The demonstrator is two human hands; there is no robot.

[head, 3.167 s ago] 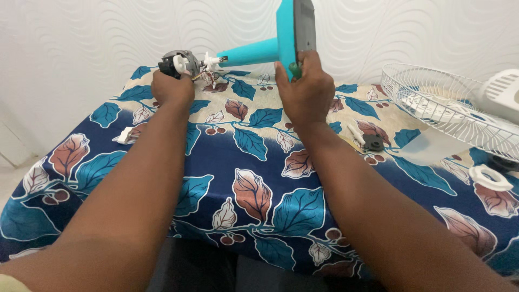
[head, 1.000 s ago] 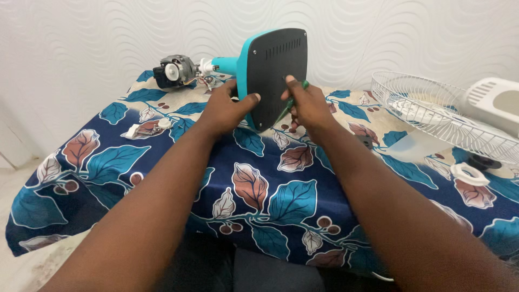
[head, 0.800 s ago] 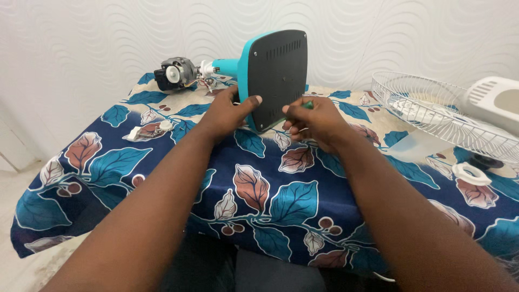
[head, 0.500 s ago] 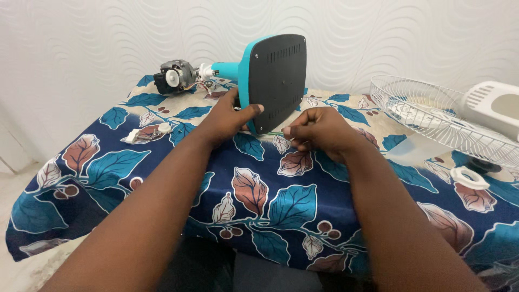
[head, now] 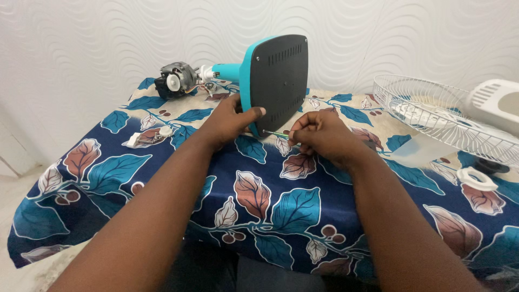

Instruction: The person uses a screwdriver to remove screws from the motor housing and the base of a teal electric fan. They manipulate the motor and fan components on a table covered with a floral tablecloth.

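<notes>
A teal fan base with a black underside lies on its side on the leaf-patterned tablecloth, with its bare motor at the far end of the teal stem. My left hand grips the lower edge of the base and steadies it. My right hand holds a thin screwdriver whose tip touches the lower corner of the black underside.
A white wire fan guard lies at the right, with a white plastic housing behind it. A white ring nut lies at the right edge. Small white parts lie at the left. A white textured wall stands behind.
The base has been turned so its black underside faces me and set down on the cloth. My right hand left the base edge and now holds the screwdriver at its lower corner.
</notes>
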